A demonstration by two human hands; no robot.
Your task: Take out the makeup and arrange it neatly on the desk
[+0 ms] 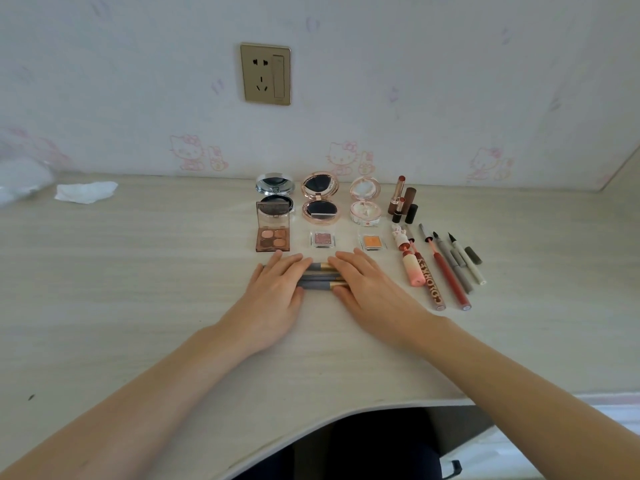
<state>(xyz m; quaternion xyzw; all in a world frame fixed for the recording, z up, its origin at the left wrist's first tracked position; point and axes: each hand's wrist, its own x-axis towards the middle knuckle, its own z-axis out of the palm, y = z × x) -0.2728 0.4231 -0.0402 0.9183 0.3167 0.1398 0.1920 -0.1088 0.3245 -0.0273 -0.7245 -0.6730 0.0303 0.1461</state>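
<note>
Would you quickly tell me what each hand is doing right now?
Left hand: open, fingers straight, resting on the grey and gold brushes.
Right hand: open, fingers straight, resting on the same brushes.

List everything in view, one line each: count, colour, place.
compacts: three, open; silver, rose-gold, pale pink; back row on desk
eyeshadow palette: one, brown, four pans, open, left of the small pans
single eyeshadow pans: two, pink and orange, middle row
lipsticks: about four, brown and black, uncapped, upright, right of compacts
lip glosses and liners: about six, pink, red, grey, white, lying at right
brushes: several, grey with gold ferrules, under both hands
tissue: one, white, desk's far left
wall socket: one, gold, wall
desk: one, pale wood-grain
left hand: flat on brushes
right hand: flat on brushes
</note>
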